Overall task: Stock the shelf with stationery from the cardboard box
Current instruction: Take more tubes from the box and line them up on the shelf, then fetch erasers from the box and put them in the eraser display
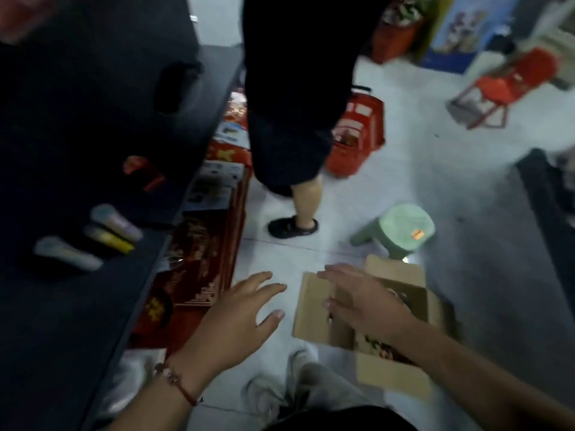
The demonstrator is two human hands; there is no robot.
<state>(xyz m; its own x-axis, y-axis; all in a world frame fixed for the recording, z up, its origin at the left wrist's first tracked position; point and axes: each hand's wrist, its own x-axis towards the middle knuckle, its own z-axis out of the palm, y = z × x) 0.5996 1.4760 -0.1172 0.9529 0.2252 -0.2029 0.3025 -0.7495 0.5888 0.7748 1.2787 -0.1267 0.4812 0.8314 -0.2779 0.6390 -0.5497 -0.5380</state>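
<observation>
An open cardboard box [314, 309] stands on the pale floor at the lower right, its flaps spread and dark, patterned stationery inside. My right hand [364, 301] hovers over the box's left flap with fingers stretched out, holding nothing. My left hand [245, 318] is spread in the air to the left of the box, above the floor, also empty; a red cord bracelet circles its wrist. The dark shelf [93, 306] runs along the left, with three pale tube-shaped items [109, 234] lying on it.
A person in black [295, 119] stands just ahead, one foot near the shelf. Red boxed goods [199, 259] are stacked along the shelf's base. A green stool [401, 230] sits behind the box, a red basket [357, 132] farther back, and a red stool [504, 85] at the far right.
</observation>
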